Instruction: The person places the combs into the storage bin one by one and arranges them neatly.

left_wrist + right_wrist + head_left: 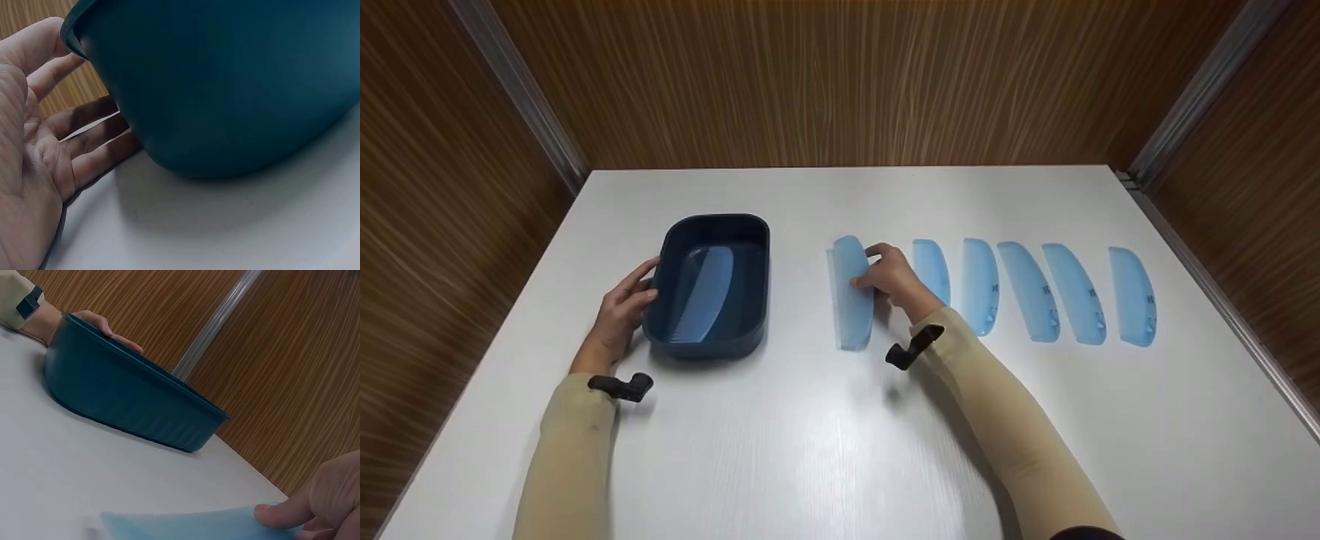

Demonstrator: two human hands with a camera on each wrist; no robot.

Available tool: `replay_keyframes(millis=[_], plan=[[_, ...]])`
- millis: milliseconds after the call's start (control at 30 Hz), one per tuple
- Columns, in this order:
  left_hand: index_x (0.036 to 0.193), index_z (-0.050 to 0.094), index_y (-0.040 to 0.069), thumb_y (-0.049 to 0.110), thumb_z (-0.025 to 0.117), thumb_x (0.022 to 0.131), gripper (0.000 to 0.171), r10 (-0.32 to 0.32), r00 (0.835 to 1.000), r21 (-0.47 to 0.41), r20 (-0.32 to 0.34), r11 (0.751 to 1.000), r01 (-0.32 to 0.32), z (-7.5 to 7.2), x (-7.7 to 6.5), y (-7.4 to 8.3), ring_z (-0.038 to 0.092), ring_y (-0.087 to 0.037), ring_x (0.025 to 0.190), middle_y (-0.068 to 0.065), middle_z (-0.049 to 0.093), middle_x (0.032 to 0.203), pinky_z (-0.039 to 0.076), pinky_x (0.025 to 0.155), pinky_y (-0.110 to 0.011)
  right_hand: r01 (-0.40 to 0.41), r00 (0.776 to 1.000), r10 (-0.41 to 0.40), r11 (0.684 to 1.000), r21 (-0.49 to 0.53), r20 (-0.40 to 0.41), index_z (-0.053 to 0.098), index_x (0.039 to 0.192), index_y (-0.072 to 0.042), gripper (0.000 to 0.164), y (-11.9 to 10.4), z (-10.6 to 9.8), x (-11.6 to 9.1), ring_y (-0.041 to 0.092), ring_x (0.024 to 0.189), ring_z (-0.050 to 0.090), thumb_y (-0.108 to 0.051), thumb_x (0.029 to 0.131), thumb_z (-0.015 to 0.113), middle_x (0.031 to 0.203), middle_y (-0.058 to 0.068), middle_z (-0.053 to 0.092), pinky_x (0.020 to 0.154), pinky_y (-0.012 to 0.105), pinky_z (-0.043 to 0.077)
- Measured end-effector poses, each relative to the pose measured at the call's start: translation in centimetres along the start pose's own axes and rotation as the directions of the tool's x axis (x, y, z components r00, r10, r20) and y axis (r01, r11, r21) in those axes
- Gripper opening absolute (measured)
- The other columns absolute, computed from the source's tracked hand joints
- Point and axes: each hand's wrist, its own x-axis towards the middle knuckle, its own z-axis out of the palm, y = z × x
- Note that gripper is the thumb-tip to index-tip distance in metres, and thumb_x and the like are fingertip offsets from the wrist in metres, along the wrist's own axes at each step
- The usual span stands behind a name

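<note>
My right hand (pixel 891 274) pinches a translucent light-blue comb (pixel 851 300) by its curved edge, thumb on top. In the right wrist view, the held comb (pixel 185 526) shows at the bottom with the thumb on one end. On the left stands a dark blue-green rectangular tub (pixel 769 300), with another blue comb (pixel 709 292) lying inside it. My left hand (pixel 619 315) rests against the tub's left side. The left wrist view shows its fingers (pixel 98 135) fairly straight against the outer wall, with the thumb at the rim.
To the right of my right hand, several more blue combs lie in a spaced row, from the one beside the wrist (pixel 931 266) to the farthest comb (pixel 1132 296). The white table (pixel 780 435) is bounded by wood-grain panels (pixel 840 82) at the back and sides.
</note>
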Motion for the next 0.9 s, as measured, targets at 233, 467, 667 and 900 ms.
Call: replay_keyframes(millis=[233,467,667,900], plan=[[0.142,0.04,0.018,0.013,0.052,0.093,0.051,0.013,1.0,0.003,-0.001,1.0,-0.013,-0.1,-0.1,-0.1,0.05,-0.022,0.113,-0.014,0.047,0.133,0.043,0.086,-0.032,-0.009,1.0,0.007,0.998,0.057,0.029,0.043,0.129,-0.005,0.063,-0.5,0.3,-0.4,0.027,0.088,0.059,0.002,0.075,0.074,0.102,0.015,0.053,0.071,0.04,0.051],[0.143,0.039,0.018,0.013,0.051,0.094,0.051,-0.005,1.0,0.018,-0.008,1.0,0.005,0.0,0.0,0.0,0.048,-0.022,0.115,-0.013,0.047,0.133,0.04,0.088,-0.035,0.043,0.998,-0.047,0.996,0.083,0.046,0.041,0.13,-0.007,0.062,-1.2,0.9,-0.8,0.027,0.085,0.061,0.0,0.077,0.072,0.101,0.015,0.052,0.063,0.037,0.051],[0.145,0.036,0.018,0.014,0.05,0.095,0.052,-0.011,1.0,0.036,-0.003,0.999,0.011,0.0,-0.1,0.2,0.047,-0.022,0.116,-0.014,0.043,0.137,0.039,0.089,-0.035,0.061,0.996,-0.07,0.985,0.159,0.05,0.039,0.132,-0.009,0.063,-1.9,1.5,-1.0,0.03,0.091,0.061,0.001,0.079,0.07,0.105,0.016,0.052,0.069,0.041,0.052],[0.144,0.036,0.019,0.013,0.05,0.095,0.052,-0.018,1.0,0.023,-0.01,1.0,0.018,-0.2,-0.1,0.0,0.047,-0.023,0.115,-0.016,0.041,0.138,0.039,0.089,-0.034,0.047,0.996,-0.063,0.97,0.239,0.063,0.04,0.131,-0.012,0.06,-2.5,2.1,-1.2,0.029,0.087,0.063,-0.001,0.08,0.07,0.107,0.017,0.055,0.063,0.038,0.052]])
